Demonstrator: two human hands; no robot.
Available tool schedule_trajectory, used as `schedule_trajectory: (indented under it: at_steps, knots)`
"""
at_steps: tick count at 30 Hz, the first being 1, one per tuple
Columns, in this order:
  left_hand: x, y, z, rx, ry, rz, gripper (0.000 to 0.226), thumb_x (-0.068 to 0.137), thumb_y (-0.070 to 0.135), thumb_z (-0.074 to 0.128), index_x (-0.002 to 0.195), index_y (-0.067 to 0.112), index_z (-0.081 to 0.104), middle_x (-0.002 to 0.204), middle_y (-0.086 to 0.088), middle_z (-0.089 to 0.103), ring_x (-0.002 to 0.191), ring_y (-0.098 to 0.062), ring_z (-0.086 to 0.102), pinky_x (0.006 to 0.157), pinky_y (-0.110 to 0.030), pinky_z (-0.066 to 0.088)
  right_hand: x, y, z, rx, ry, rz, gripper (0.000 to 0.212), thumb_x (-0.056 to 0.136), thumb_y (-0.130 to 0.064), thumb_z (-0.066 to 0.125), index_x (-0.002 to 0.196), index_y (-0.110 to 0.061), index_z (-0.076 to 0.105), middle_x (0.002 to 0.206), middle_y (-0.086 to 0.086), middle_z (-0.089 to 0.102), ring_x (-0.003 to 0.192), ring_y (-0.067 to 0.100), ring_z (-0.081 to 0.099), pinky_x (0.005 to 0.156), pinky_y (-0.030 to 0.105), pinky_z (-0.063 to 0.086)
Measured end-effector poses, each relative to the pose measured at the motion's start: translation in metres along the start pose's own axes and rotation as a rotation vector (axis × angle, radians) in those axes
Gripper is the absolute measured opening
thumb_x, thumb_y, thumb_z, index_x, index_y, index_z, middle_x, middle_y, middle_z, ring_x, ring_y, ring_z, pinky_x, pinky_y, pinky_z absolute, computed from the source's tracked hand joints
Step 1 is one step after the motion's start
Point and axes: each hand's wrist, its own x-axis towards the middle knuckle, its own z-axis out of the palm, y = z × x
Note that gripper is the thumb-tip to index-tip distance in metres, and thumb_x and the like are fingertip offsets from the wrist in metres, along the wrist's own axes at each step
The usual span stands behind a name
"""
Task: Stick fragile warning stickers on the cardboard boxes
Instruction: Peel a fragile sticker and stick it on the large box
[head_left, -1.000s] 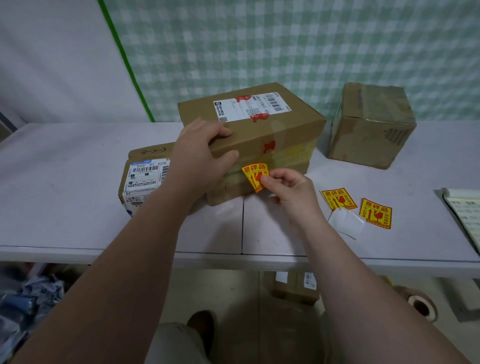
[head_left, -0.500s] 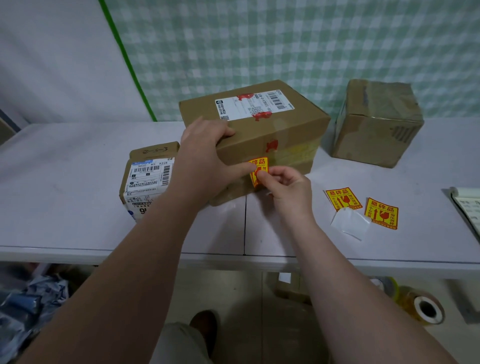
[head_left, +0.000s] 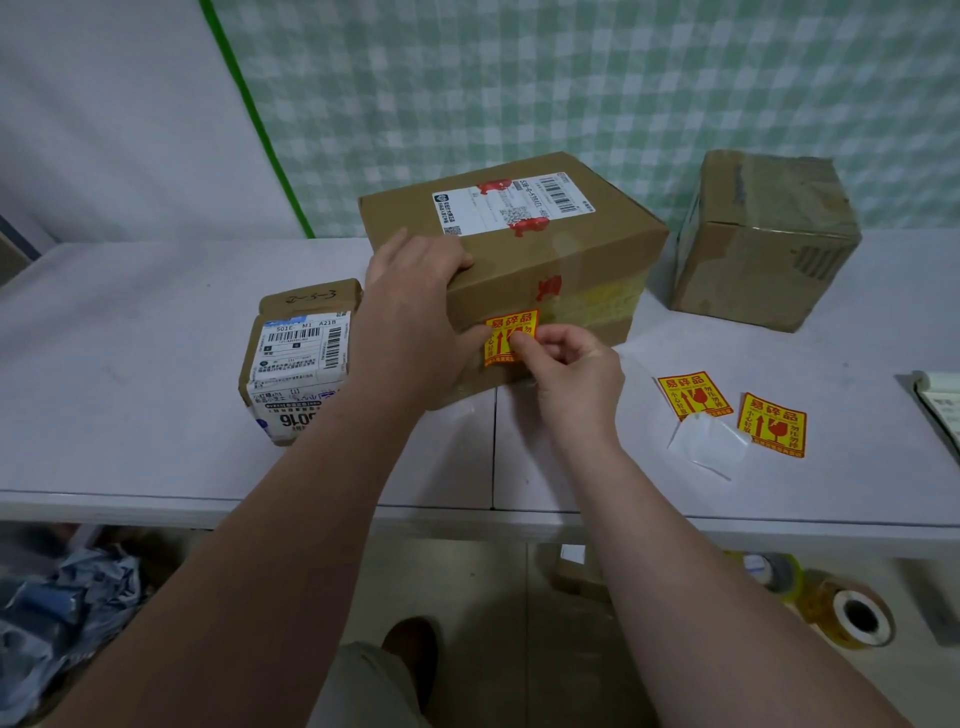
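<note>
A large cardboard box (head_left: 545, 270) with a white shipping label stands in the middle of the white table (head_left: 130, 364). A yellow-and-red fragile sticker (head_left: 506, 325) lies against the box's front face. My left hand (head_left: 410, 312) grips the box's near left corner, thumb on the front face beside the sticker. My right hand (head_left: 571, 374), fingers curled, pinches the sticker's lower right part against the box. Two more fragile stickers (head_left: 693, 395) (head_left: 772, 423) lie on the table to the right. A small labelled box (head_left: 301, 358) sits at the left, a taped box (head_left: 763, 239) at the back right.
A peeled white backing paper (head_left: 709, 447) lies between the loose stickers. A sheet of paper (head_left: 940, 405) pokes in at the right edge. Below the table are tape rolls (head_left: 852, 618) at the right and crumpled bags (head_left: 62, 613) at the left. A checked wall stands behind.
My right hand carried the sticker up from near the table to the box's front face, where it now lies flat. My left hand stayed on the box, its thumb shifting toward the sticker.
</note>
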Motion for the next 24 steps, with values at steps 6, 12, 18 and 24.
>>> schedule_trajectory:
  at_steps: [6,12,18,24]
  knots:
    - [-0.001,0.001,0.0,0.028,-0.014,-0.001,0.049,0.059,0.026,0.081,0.1,0.009,0.06,0.103,-0.007,0.062,0.096,-0.022,0.051,0.106,-0.035,0.028,-0.004,-0.004,-0.001,-0.232,0.089,-0.017,0.018,0.075,-0.038,0.075,0.079,-0.025,0.065,0.061,-0.016,0.059,0.062,0.001,0.057,0.055,0.005,0.037]
    - [-0.001,0.0,-0.002,0.008,-0.032,0.009,0.05,0.062,0.024,0.081,0.104,0.009,0.06,0.108,-0.008,0.062,0.103,-0.022,0.051,0.109,-0.034,0.025,-0.014,-0.003,-0.01,-0.369,0.313,-0.025,0.03,0.086,-0.024,0.06,0.115,-0.014,0.061,0.097,-0.002,0.068,0.098,0.02,0.063,0.079,0.026,0.044]
    - [-0.005,-0.015,-0.015,-0.194,-0.143,-0.045,0.056,0.068,0.019,0.053,0.124,0.018,0.057,0.135,0.004,0.053,0.136,-0.022,0.034,0.106,-0.027,0.023,-0.074,-0.006,0.033,-0.382,-0.177,-0.379,0.065,0.097,-0.025,0.035,0.148,-0.009,-0.001,0.156,0.004,-0.01,0.147,0.02,0.001,0.119,0.037,0.014]
    - [-0.003,-0.02,-0.023,-0.315,-0.232,-0.107,0.06,0.07,0.013,0.041,0.127,0.026,0.055,0.135,0.019,0.046,0.138,-0.011,0.026,0.103,-0.019,0.015,-0.063,-0.002,0.055,-0.436,-0.229,-0.27,0.08,0.097,-0.042,0.033,0.143,-0.004,-0.02,0.147,0.005,-0.036,0.141,0.017,-0.025,0.119,0.042,0.001]
